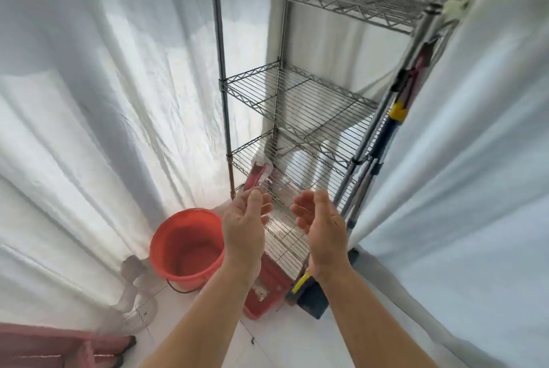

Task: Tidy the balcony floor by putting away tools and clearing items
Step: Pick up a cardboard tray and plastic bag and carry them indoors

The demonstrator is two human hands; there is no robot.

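My left hand (245,225) and my right hand (319,226) are raised side by side in front of the wire shelf rack (297,100), palms facing each other, fingers loosely curled, holding nothing. A red bucket (184,244) stands on the white floor to the left of my left hand. Below my hands a red dustpan-like tray (264,293) and a blue and yellow tool (309,293) lie at the rack's foot. Long tool handles (398,112) with yellow and blue parts lean at the rack's right side.
White sheets (89,100) hang on the left and on the right (475,159), closing in the corner. A pink object (53,347) lies at the bottom left. A clear plastic piece (136,302) rests on the floor near the bucket.
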